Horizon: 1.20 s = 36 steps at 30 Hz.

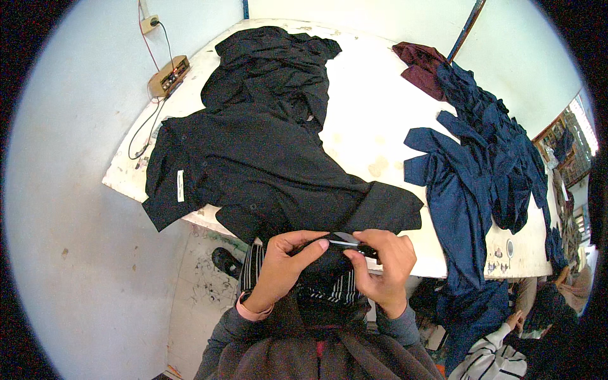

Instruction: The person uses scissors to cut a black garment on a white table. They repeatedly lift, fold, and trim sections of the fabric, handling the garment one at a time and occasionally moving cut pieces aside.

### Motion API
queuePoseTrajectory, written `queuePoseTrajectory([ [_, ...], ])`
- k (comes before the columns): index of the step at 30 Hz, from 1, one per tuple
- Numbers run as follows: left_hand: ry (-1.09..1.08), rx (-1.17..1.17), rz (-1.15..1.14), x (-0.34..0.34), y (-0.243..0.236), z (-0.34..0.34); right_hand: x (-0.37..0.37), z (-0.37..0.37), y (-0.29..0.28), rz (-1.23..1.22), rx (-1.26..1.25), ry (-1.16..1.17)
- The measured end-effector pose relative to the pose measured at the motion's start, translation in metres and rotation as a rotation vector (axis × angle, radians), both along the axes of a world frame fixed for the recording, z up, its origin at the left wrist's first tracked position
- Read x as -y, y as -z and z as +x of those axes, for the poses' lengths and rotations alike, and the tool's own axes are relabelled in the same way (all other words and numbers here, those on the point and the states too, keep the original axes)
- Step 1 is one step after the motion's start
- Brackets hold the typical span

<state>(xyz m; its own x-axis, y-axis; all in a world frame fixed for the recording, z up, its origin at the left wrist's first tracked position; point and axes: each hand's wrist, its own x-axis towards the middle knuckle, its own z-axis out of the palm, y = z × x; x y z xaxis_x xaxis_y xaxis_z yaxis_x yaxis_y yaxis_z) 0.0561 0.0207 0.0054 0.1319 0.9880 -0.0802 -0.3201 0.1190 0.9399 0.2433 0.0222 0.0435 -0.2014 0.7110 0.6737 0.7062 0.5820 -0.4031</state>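
My left hand [288, 266] pinches black cloth [320, 272] at the table's near edge, thumb on top. My right hand [383, 266] is closed around a small dark-handled tool with a slim pale blade [342, 242], held against that cloth; its exact kind is unclear. Black-and-white striped fabric [252, 266] hangs below my hands. Just beyond them, a large black garment [259, 158] with a white label [180, 185] lies spread over the white table [361, 101], with more black cloth bunched toward the back.
Navy garments [462, 183] lie along the table's right, with maroon cloth [421, 66] behind. A wooden power board [168, 76] with cables is at the back left beside the wall. A co-worker's striped sleeve [487, 354] and hand [514, 320] show at lower right. A dark shoe [225, 259] is below the table.
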Motion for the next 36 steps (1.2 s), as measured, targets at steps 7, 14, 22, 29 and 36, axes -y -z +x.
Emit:
queuePoseTrajectory([
  [7, 0.017, 0.047, -0.042, 0.001, -0.001, -0.002, -0.003, 0.001, 0.006, 0.056, -0.056, 0.004],
  [14, 0.006, 0.068, -0.047, 0.001, -0.001, -0.002, -0.002, 0.003, 0.008, 0.037, -0.018, 0.020],
  [22, -0.008, 0.045, -0.045, 0.001, -0.003, -0.002, -0.002, 0.004, 0.012, 0.021, -0.061, 0.041],
  [29, 0.021, 0.087, -0.072, 0.001, 0.000, 0.000, -0.005, 0.002, 0.020, 0.011, -0.129, 0.042],
  [36, -0.407, -0.812, 0.784, -0.001, -0.004, 0.007, -0.010, 0.007, 0.017, -0.162, -0.257, -0.182],
])
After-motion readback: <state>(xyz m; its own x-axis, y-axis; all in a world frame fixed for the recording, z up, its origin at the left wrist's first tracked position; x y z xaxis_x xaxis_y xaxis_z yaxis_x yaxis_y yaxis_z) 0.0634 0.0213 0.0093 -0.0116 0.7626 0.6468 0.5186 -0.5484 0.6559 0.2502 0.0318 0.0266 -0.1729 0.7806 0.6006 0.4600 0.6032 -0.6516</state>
